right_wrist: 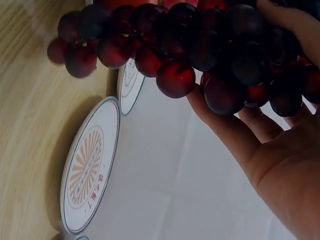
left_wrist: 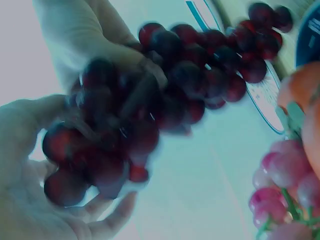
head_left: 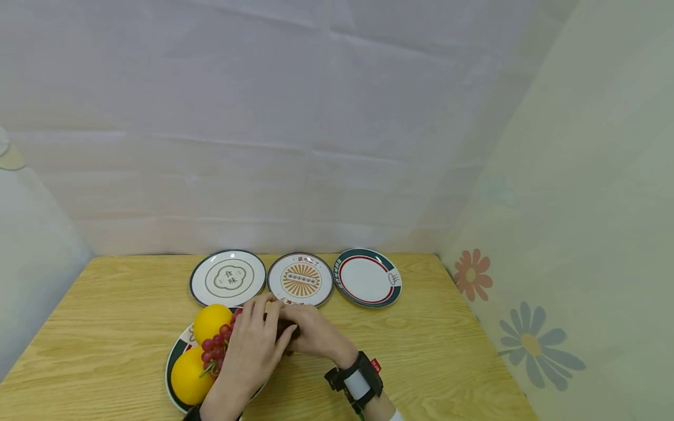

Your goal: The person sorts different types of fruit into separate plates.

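Both hands hold a bunch of dark red grapes [right_wrist: 215, 55], raised in front of the body. The left hand [head_left: 253, 348] has its fingers curled round one end of the bunch, as the left wrist view shows. From the other side, the right hand [head_left: 318, 334] grips it with thumb and fingers. In the head view the hands hide most of these grapes. Below and beside the left hand is a plate with a dark green rim [head_left: 169, 365]. On it sit two oranges, a rear orange [head_left: 210, 323] and a front orange [head_left: 189, 379], and a bunch of pinkish-red grapes [head_left: 215, 349].
Three plates stand in a row at the table's back: a white plate with a grey emblem [head_left: 200, 283], a plate with an orange sunburst [head_left: 276, 286] and a green-rimmed plate [head_left: 363, 278]. The wooden table [head_left: 421, 362] meets a pale cloth wall [head_left: 263, 175] behind.
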Available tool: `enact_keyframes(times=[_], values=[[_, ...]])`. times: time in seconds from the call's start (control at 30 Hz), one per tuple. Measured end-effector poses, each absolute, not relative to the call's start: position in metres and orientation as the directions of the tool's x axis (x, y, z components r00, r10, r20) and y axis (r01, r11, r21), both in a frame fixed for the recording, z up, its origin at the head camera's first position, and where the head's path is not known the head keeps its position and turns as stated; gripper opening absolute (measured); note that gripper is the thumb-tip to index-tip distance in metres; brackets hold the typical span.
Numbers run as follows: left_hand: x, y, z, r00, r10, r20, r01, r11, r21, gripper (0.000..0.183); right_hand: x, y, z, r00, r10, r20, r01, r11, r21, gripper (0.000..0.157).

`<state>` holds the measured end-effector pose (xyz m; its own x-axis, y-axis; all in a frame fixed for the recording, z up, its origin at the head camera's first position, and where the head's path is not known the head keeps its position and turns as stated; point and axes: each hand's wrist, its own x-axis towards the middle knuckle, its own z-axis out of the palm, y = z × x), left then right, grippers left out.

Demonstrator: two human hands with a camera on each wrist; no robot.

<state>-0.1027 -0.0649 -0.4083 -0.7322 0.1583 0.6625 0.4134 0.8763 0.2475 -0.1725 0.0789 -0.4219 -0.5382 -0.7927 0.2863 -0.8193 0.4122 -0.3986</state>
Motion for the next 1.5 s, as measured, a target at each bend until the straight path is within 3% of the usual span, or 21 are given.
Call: enact_keyframes(times=[0.17, 0.33, 0.47, 0.63, 0.8, 0.97, 1.1, 1.27, 1.5], values=[[-0.101, -0.075, -0.408, -0.786, 0.078, 0.613, 0.314, 0.905, 0.287, 0.059, -0.183, 0.099, -0.414, -0.572, -0.71, 0.411, -0.814, 0.429, -0.392, 0.039], [-0.1, -0.08, -0.408, -0.881, 0.033, 0.471, 0.211, 0.92, 0.33, 0.052, -0.201, 0.127, -0.399, -0.67, -0.559, 0.489, -0.742, 0.53, -0.41, 0.042], [-0.099, -0.081, -0.41, -0.905, 0.015, 0.426, 0.178, 0.921, 0.345, 0.053, -0.224, 0.153, -0.395, -0.762, -0.451, 0.464, -0.637, 0.652, -0.412, 0.043], [-0.099, -0.083, -0.413, -0.904, -0.001, 0.427, 0.166, 0.921, 0.353, 0.052, -0.27, 0.19, -0.407, -0.815, -0.377, 0.44, -0.505, 0.834, -0.221, 0.041], [-0.099, -0.084, -0.411, -0.917, -0.003, 0.4, 0.153, 0.922, 0.356, 0.052, -0.313, 0.217, -0.435, -0.802, -0.387, 0.455, -0.434, 0.901, 0.003, 0.037], [-0.099, -0.083, -0.409, -0.937, -0.006, 0.349, 0.127, 0.926, 0.355, 0.052, -0.333, 0.229, -0.467, -0.851, -0.367, 0.376, -0.362, 0.928, 0.087, 0.041], [-0.098, -0.083, -0.409, -0.94, -0.003, 0.34, 0.122, 0.931, 0.345, 0.051, -0.336, 0.23, -0.484, -0.903, -0.343, 0.26, -0.343, 0.938, 0.049, 0.04], [-0.098, -0.086, -0.411, -0.926, 0.0, 0.378, 0.136, 0.933, 0.333, 0.05, -0.334, 0.226, -0.481, -0.935, -0.324, 0.141, -0.33, 0.944, -0.022, 0.048], [-0.099, -0.092, -0.411, -0.919, -0.015, 0.395, 0.13, 0.932, 0.339, 0.049, -0.325, 0.208, -0.464, -0.927, -0.364, 0.088, -0.37, 0.927, -0.057, 0.061]])
